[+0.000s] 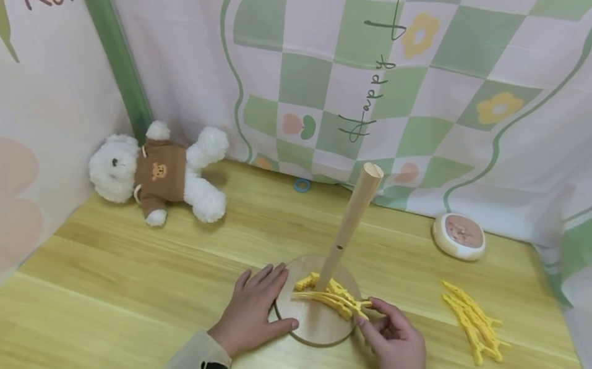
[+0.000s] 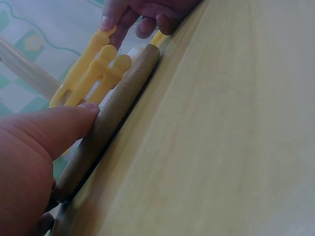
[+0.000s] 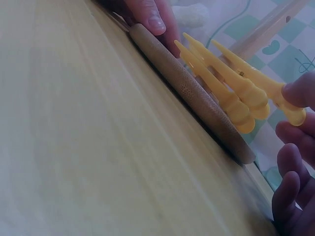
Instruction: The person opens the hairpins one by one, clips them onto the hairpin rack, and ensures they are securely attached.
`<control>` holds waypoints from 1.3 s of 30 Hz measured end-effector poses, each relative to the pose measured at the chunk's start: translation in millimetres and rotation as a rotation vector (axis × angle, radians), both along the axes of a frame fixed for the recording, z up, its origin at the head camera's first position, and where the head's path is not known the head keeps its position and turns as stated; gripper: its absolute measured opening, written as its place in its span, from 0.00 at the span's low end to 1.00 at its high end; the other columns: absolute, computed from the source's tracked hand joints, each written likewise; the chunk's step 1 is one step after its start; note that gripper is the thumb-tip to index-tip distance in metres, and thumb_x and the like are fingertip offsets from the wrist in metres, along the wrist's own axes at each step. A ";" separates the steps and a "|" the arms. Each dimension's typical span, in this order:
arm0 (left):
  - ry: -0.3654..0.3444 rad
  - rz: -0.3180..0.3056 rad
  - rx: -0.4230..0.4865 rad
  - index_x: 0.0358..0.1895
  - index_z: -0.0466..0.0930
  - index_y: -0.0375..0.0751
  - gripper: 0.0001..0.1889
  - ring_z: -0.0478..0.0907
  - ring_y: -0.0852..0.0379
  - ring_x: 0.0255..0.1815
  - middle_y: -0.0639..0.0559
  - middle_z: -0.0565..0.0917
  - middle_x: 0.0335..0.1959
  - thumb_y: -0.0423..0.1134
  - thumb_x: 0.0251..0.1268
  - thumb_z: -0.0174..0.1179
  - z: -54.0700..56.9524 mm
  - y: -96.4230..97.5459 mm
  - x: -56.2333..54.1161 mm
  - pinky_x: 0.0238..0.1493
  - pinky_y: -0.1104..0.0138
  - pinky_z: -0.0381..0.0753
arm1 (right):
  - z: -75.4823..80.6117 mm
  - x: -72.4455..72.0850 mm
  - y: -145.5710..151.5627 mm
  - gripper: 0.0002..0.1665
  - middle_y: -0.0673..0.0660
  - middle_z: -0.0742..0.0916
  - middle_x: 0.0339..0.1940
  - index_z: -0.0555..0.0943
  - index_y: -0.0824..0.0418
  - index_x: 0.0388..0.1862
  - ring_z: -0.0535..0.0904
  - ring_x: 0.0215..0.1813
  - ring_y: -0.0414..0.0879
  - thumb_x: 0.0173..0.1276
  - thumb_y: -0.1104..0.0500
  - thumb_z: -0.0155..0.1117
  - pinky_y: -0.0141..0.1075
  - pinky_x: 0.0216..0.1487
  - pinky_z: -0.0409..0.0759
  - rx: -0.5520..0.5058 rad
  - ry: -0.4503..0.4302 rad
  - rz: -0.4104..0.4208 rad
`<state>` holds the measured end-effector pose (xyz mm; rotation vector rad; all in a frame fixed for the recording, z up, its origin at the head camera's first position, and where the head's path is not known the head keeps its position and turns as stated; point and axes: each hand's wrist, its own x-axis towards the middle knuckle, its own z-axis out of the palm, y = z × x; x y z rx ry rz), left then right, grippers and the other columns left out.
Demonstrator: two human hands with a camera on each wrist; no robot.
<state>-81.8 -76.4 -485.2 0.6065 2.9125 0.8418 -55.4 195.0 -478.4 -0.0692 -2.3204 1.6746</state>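
Note:
A round wooden base (image 1: pixel 317 332) carries an upright wooden post (image 1: pixel 349 229). My left hand (image 1: pixel 255 311) rests at the base's left side, fingers straight, its thumb reaching onto the disc. Several long yellow plastic clips (image 2: pixel 100 73) with pointed fronts and rounded tail ends are gathered on the base around the post's foot. My right hand (image 1: pixel 397 347) pinches the tail end of one yellow clip (image 3: pixel 263 82) between thumb and index finger, above the others. The clip's pointed end extends left, passing in front of the post in the head view.
More yellow clips (image 1: pixel 471 323) lie on the table at the right. A white plush toy (image 1: pixel 162 173) in a brown top lies at the back left. A small blue ring (image 1: pixel 302 185) and a rounded white-and-pink object (image 1: pixel 459 236) sit near the back curtain (image 1: pixel 309 80).

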 end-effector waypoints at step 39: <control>-0.005 -0.006 -0.005 0.79 0.56 0.41 0.49 0.53 0.43 0.80 0.48 0.57 0.80 0.68 0.63 0.59 1.4 -0.4 -0.2 0.76 0.40 0.42 | 2.7 0.4 0.5 0.22 0.51 0.84 0.21 0.87 0.64 0.51 0.74 0.20 0.38 0.56 0.67 0.78 0.28 0.19 0.73 0.044 -0.064 -0.035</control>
